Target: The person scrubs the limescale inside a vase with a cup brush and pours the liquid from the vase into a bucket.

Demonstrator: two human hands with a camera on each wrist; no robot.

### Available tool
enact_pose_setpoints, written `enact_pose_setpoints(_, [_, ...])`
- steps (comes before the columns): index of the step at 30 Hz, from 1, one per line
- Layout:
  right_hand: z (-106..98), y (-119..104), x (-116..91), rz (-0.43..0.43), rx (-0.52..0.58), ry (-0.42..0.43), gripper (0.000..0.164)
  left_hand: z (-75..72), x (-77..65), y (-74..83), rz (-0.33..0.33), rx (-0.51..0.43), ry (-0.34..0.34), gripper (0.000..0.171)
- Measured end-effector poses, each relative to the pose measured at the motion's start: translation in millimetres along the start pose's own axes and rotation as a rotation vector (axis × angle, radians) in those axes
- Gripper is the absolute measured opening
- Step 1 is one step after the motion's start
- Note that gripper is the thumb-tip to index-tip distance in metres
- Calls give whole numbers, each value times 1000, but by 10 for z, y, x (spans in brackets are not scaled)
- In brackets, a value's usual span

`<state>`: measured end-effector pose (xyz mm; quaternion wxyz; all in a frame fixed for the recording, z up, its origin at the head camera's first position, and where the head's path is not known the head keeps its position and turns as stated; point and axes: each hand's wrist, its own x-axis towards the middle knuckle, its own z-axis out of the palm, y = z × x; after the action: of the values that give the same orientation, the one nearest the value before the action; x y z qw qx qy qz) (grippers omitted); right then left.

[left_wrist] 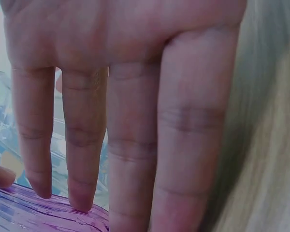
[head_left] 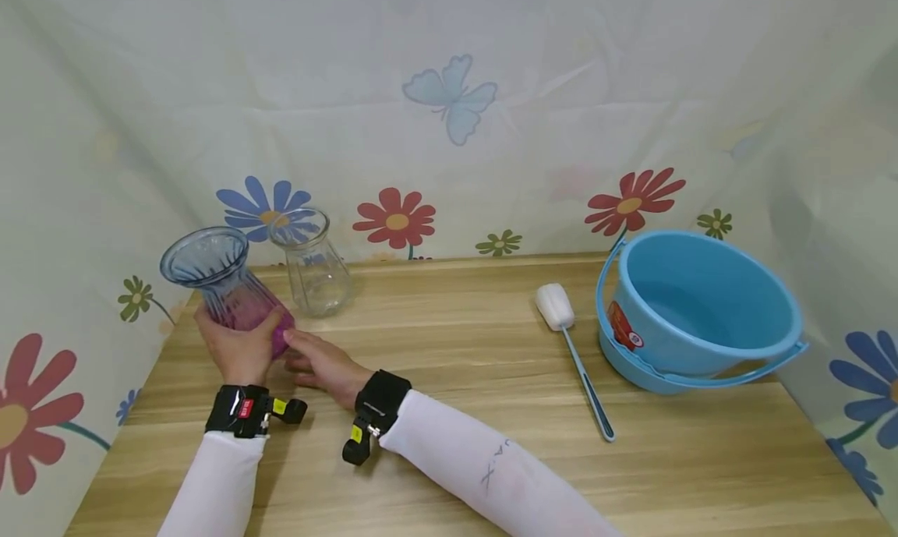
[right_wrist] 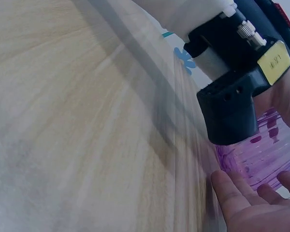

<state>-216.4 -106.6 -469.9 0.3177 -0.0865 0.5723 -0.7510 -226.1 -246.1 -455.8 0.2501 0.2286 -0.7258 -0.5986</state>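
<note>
A fluted glass vase (head_left: pixel 249 299), blue at its flared mouth and purple toward its base, leans to the left above the table. My left hand (head_left: pixel 238 348) grips its body, thumb on the near side. In the left wrist view several long fingers (left_wrist: pixel 133 140) reach down past the purple glass (left_wrist: pixel 43 210). At the vase's base is my right hand (head_left: pixel 328 365), fingertips right at the purple glass. The right wrist view has those fingers (right_wrist: pixel 232 193) extended beneath the base (right_wrist: pixel 261 150). Just behind stands a clear glass vase (head_left: pixel 319 280), upright.
A white-headed sponge brush (head_left: pixel 556 307) with a blue handle lies right of centre on the wooden table (head_left: pixel 449 350). Farther right stands a light blue bucket (head_left: pixel 673 365), its handle lowered toward the front. A flowered cloth (head_left: pixel 449 171) hangs behind and at both sides.
</note>
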Motion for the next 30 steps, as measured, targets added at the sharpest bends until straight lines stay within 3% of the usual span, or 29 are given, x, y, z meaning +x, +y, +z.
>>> enact_pose_setpoints(8, [-76, -2, -52, 7, 90, 31, 58, 5, -97, 89, 5, -93, -1, 105])
enact_pose_setpoints(14, [-134, -40, -98, -3, 144, 44, 55, 17, -221, 212, 46, -153, -41, 101])
enact_pose_setpoints(22, [-203, -127, -165, -41, 192, 42, 52, -29, -437, 341, 132, -76, -93, 99])
enact_pose_setpoints(30, [-318, -180, -260, -55, 183, 43, 50, -30, -567, 397, 140, -57, -174, 98])
